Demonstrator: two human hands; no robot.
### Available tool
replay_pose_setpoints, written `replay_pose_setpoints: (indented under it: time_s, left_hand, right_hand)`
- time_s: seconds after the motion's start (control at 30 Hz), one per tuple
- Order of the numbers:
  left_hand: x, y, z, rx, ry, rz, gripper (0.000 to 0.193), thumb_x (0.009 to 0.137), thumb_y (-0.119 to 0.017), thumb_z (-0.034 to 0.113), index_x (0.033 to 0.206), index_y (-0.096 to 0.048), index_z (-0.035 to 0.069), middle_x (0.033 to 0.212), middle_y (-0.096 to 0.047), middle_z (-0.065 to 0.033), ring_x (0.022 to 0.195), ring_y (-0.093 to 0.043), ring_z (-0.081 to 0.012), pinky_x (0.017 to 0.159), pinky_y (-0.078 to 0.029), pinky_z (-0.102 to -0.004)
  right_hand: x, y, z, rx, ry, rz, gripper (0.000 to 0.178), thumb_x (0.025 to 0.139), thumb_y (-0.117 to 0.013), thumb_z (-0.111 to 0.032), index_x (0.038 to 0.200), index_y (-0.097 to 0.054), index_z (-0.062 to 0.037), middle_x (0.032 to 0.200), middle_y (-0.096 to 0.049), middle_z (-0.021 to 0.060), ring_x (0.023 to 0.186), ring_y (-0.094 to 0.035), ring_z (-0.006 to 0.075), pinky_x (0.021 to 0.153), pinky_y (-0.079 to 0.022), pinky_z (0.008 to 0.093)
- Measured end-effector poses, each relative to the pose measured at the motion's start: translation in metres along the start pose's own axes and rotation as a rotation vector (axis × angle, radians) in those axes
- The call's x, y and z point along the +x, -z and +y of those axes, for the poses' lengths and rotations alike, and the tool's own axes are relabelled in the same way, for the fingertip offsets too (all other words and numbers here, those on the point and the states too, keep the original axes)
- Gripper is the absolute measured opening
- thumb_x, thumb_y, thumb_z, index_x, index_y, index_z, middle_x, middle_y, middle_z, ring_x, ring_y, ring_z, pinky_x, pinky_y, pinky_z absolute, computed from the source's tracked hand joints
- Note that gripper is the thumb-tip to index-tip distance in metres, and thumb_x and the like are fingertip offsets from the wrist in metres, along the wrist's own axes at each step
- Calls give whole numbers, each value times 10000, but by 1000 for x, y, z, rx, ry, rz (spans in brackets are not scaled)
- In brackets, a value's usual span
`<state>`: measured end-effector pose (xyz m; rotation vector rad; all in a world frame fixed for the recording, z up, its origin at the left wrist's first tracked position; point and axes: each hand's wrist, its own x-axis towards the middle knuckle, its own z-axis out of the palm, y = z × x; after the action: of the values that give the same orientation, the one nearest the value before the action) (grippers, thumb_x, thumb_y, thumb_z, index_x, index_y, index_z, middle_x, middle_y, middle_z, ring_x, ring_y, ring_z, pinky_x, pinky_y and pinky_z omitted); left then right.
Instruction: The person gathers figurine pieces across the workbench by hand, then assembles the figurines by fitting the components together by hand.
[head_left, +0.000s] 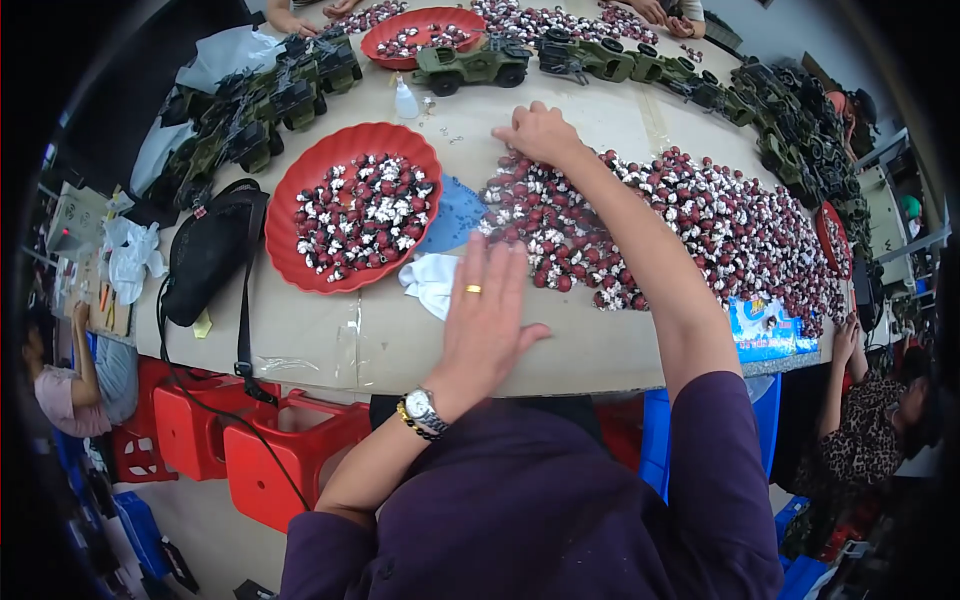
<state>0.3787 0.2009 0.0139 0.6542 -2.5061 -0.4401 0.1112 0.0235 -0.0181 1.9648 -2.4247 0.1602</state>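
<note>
A wide pile of small round dark-red and white pieces point(700, 220) covers the right half of the table. My left hand point(487, 315) is held flat at the pile's near left edge, fingers stretched upward and thumb out, holding nothing; a ring and a wristwatch are on it. My right hand point(541, 135) reaches over the pile to its far left edge, thumb out to the side and fingers partly bent, with nothing visible in it. Left of the pile, a red scalloped bowl point(283, 235) holds more of these pieces. A blue cloth point(452, 215) and a white cloth point(431, 284) lie between bowl and pile.
Green toy military vehicles point(470, 66) line the far side and both ends. A small white bottle point(405, 100) stands behind the bowl; a black bag point(207, 250) with a strap lies left. A blue printed packet point(765, 330) is near right. Red stools point(290, 450) stand below; other people sit around.
</note>
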Motion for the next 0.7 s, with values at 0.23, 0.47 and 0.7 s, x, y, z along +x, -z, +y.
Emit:
replay_pose_setpoints:
  time_s: [0.23, 0.47, 0.7]
  left_hand:
    - [10, -11, -33, 30, 79, 6, 1063, 668, -823, 373, 1434, -256, -98, 1439, -320, -281, 1387, -209, -493, 1131, -215, -542]
    - [14, -17, -29, 50, 46, -105, 1022, 720, -772, 423, 1450, -257, -72, 1458, -321, -277, 1394, -217, -479, 1141, -183, -545]
    - [12, -30, -4, 63, -34, -72, 902, 747, -757, 376, 1404, -348, -88, 1418, -373, -250, 1353, -271, -493, 1132, -184, -567]
  right_hand:
    - [-66, 20, -33, 29, 235, 164, 415, 854, -592, -477, 1050, -650, -116, 1018, -581, 106, 1021, -567, 310, 781, -508, 483]
    - [-111, 32, -36, 7, 423, 147, 248, 852, -575, -327, 991, -614, -125, 941, -543, 67, 923, -549, 243, 736, -419, 423]
    - [-136, 38, -25, 43, 532, 204, 187, 839, -562, -241, 913, -563, -70, 915, -521, 89, 914, -533, 257, 838, -401, 405]
